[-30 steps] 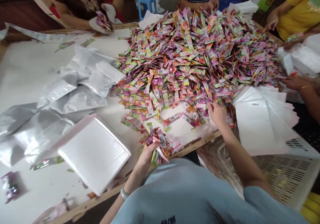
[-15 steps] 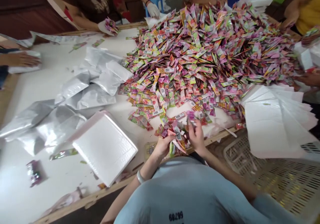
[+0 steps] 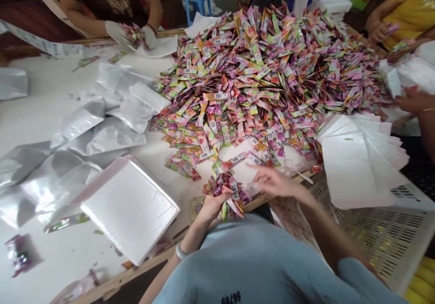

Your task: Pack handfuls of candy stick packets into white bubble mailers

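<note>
My left hand (image 3: 213,207) is closed round a bunch of small colourful snack packets (image 3: 231,191), held just over the table's near edge. To its right, my right hand (image 3: 277,181) is slightly blurred, with its fingers stretched out towards the loose packets and nothing visible in them. Just beyond both hands, a few single packets (image 3: 235,160) lie on the white tabletop. Behind these rises a large heap of pink, green and purple packets (image 3: 244,82).
Silvery filled bags (image 3: 115,134) and a stack of white pouches (image 3: 131,209) lie to the left. Fanned white bags (image 3: 353,163) rest at right above a plastic crate (image 3: 380,236). Co-workers stand round the far side; one has gloved hands (image 3: 117,33) on packets.
My right hand has let go of a purple packet and moved slightly right, fingers extended. My left hand keeps its bunch. Across the table, the gloved co-worker's hands have come together round packets.
</note>
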`<state>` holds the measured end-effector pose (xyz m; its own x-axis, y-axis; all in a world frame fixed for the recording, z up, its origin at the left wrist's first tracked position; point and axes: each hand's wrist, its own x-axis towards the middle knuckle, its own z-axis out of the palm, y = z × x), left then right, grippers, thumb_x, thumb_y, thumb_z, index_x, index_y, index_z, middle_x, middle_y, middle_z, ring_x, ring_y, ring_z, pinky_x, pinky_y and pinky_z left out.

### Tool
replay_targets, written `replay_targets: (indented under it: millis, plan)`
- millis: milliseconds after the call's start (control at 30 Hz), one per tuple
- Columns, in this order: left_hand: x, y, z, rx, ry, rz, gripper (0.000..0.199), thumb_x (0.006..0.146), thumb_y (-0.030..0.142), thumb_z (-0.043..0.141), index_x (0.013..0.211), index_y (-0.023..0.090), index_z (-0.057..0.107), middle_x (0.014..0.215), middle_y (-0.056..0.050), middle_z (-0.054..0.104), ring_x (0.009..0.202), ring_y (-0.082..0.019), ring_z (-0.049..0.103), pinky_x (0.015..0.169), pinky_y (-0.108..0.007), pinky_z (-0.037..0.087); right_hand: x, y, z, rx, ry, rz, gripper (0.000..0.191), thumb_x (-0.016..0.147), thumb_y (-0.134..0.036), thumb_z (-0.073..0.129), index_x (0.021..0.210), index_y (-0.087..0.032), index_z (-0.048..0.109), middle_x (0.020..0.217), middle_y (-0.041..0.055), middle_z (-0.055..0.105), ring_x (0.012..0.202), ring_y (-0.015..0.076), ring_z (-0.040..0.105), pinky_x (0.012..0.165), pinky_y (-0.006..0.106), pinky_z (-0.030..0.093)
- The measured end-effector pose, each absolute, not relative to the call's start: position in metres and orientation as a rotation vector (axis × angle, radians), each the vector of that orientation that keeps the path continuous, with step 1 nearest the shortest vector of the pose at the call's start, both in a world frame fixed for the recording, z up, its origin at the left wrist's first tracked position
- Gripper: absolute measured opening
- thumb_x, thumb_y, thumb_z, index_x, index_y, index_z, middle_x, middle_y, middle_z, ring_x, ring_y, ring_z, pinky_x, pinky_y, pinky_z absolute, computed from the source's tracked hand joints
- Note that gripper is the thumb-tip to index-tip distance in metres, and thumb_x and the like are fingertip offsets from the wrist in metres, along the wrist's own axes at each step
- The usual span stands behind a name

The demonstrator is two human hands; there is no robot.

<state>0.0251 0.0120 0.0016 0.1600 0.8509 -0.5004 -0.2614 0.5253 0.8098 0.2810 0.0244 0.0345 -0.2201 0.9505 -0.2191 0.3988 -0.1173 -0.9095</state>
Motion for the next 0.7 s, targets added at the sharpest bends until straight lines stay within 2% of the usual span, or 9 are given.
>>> replay_targets:
  millis: [67,133,200,233,333,400,500,633,700]
  plan:
    - [0.021,0.014,0.0,0.655,1.176,0.895,0.02,0.049,0.026,0.082,0.059,0.017,0.068,0.061,0.0,0.066,0.061,-0.016,0.058,0.065,-0.027,0.049,0.321,0.055,0.027,-1.831,-1.452,0.863,0.066,0.089,-0.062,0.056,0.137,-0.017,0.059,0.091,0.011,0.074,0.074,0.0264,0.069,0.072,0.041,0.056]
    - [0.018,0.014,-0.001,0.675,1.184,0.891,0.02,0.05,0.027,0.082,0.06,0.017,0.068,0.063,-0.001,0.067,0.062,-0.016,0.059,0.066,-0.027,0.049,0.352,0.085,0.014,-2.046,-1.379,0.363,0.077,0.085,-0.058,0.063,0.146,-0.011,0.05,0.12,0.022,0.069,0.102,0.0338,0.069,0.089,0.048,0.053]
    - [0.017,0.012,-0.002,0.7,1.186,0.873,0.02,0.051,0.028,0.082,0.059,0.017,0.068,0.064,-0.001,0.068,0.063,-0.017,0.06,0.068,-0.028,0.05,0.37,0.109,-0.003,-2.171,-1.458,0.241,0.088,0.078,-0.053,0.072,0.15,-0.009,0.045,0.134,0.0278,0.062,0.115,0.0397,0.064,0.097,0.053,0.05]
    - [0.017,0.01,-0.002,0.705,1.187,0.865,0.02,0.051,0.028,0.082,0.06,0.017,0.067,0.065,-0.001,0.068,0.064,-0.017,0.06,0.069,-0.029,0.051,0.375,0.118,-0.013,-2.216,-1.511,0.269,0.086,0.077,-0.05,0.074,0.149,-0.009,0.048,0.133,0.028,0.063,0.116,0.0407,0.064,0.098,0.054,0.05]
    - [0.017,0.006,-0.003,0.687,1.184,0.871,0.019,0.052,0.026,0.081,0.063,0.018,0.068,0.065,-0.001,0.068,0.064,-0.018,0.061,0.07,-0.03,0.052,0.38,0.128,-0.037,-2.266,-1.501,0.319,0.06,0.08,-0.035,0.067,0.135,-0.011,0.064,0.117,0.0221,0.074,0.108,0.0366,0.068,0.097,0.05,0.051]
    - [0.016,0.005,-0.004,0.671,1.184,0.898,0.018,0.052,0.025,0.08,0.063,0.017,0.069,0.065,-0.001,0.068,0.064,-0.017,0.061,0.07,-0.029,0.052,0.385,0.124,-0.045,-2.23,-1.407,0.282,0.051,0.079,-0.03,0.063,0.127,-0.012,0.07,0.112,0.0188,0.077,0.104,0.0333,0.07,0.097,0.047,0.052]
    - [0.015,0.008,-0.003,0.635,1.188,0.905,0.017,0.05,0.024,0.079,0.06,0.017,0.068,0.063,0.0,0.067,0.062,-0.016,0.06,0.068,-0.027,0.051,0.398,0.111,-0.044,-2.173,-1.314,0.276,0.048,0.076,-0.032,0.062,0.118,-0.012,0.075,0.104,0.0165,0.079,0.095,0.0306,0.071,0.091,0.044,0.054]
    - [0.016,0.012,0.001,0.603,1.16,0.853,0.022,0.049,0.025,0.08,0.066,0.016,0.068,0.062,0.001,0.066,0.059,-0.015,0.059,0.063,-0.027,0.051,0.411,0.086,-0.03,-2.026,-1.094,0.401,0.048,0.075,-0.04,0.062,0.112,-0.013,0.077,0.082,0.0078,0.076,0.07,0.0224,0.067,0.07,0.035,0.054]
    - [0.018,0.012,0.002,0.608,1.161,0.841,0.023,0.051,0.026,0.081,0.067,0.017,0.067,0.063,0.0,0.066,0.058,-0.016,0.06,0.061,-0.027,0.051,0.409,0.076,-0.024,-1.872,-0.919,0.528,0.049,0.072,-0.044,0.066,0.11,-0.015,0.077,0.08,0.0036,0.074,0.065,0.0177,0.064,0.064,0.03,0.053]
